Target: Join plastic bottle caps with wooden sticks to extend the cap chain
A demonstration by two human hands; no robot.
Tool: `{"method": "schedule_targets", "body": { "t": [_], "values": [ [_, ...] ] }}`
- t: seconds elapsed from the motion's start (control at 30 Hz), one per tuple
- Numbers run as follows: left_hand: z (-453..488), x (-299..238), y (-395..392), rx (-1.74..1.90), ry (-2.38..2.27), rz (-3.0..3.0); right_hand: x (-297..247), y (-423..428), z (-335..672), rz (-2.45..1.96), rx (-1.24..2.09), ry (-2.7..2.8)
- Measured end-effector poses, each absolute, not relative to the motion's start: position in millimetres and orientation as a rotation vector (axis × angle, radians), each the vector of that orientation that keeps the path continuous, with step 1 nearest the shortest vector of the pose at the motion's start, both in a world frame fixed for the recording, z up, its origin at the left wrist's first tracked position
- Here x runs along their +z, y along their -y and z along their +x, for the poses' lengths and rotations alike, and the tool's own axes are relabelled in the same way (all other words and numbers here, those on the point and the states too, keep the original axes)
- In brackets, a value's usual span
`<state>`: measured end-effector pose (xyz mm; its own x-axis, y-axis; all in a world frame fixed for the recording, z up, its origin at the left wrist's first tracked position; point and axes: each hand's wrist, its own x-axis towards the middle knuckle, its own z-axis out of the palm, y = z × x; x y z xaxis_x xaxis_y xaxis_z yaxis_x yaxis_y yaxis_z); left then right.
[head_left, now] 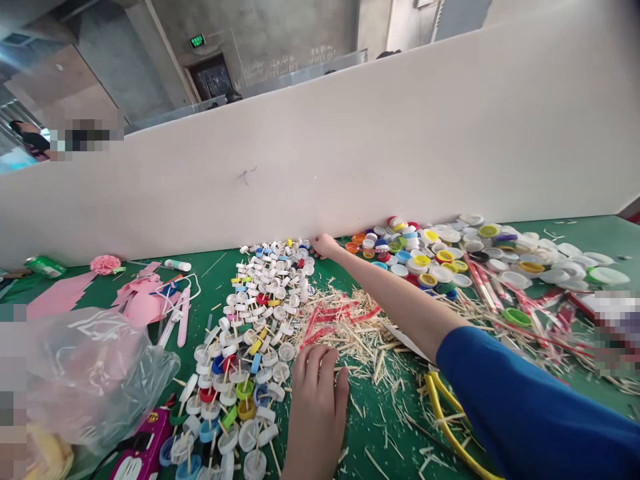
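At the bench's (400,413) far edge, the right hand (324,245) is closing on a bottle cap (306,257) beside the white partition (350,153); the left hand (315,400) is lying open on toothpicks (365,333).

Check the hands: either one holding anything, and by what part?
Nothing visibly held. Left hand lies flat on the green table beside the cap-and-stick pieces. Right hand reaches their far edge by the white board; its fingertips are too small to tell.
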<state>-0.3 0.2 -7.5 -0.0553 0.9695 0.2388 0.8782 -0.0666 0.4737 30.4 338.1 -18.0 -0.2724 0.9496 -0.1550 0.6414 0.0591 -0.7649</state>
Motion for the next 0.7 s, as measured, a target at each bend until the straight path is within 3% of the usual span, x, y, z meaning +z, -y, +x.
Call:
{"method": "schedule_targets", "body": {
  "t": [0.23,0.43,0.57,0.7],
  "values": [
    [-6,-10,2,0.843,-1.987,2.017,50,-287,107,-1.523,0.959,2.026],
    [3,-9,8,0.931,-1.857,2.099,109,-157,230,-1.625,0.61,2.263],
    [18,-7,13,0.878,-1.729,2.157,85,-77,281,-1.761,0.4,2.408],
    [32,-7,18,0.784,-1.683,2.274,34,-40,296,-1.613,0.341,2.45]
  ]
}}
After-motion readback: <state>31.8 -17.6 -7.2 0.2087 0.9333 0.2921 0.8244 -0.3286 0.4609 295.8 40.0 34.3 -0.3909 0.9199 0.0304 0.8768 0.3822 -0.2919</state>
